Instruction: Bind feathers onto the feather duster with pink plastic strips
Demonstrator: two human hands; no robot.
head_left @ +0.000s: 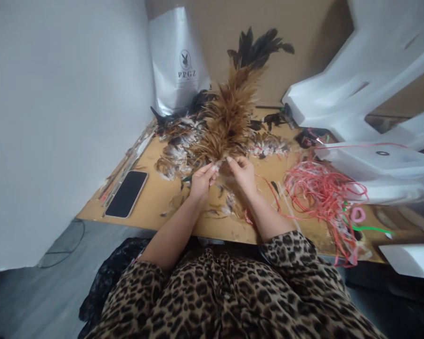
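Pinching the quill end of a brown feather bundle (pixel 229 117), left hand (pixel 201 181) and right hand (pixel 243 173) meet fingertips together above the table (pixel 155 202) | bundle likely light, soft, easily crushed; best held at the stiff base | phone (pixel 126 193) left; pink cord (pixel 321 193) right

Bare table (pixel 155 207) at lower centre-left offers passage beside the phone (pixel 126 193). Feather heap (pixel 212 132) blocks centre; red string tangle (pixel 321 193) and white foam pieces (pixel 367 94) obstruct the right.
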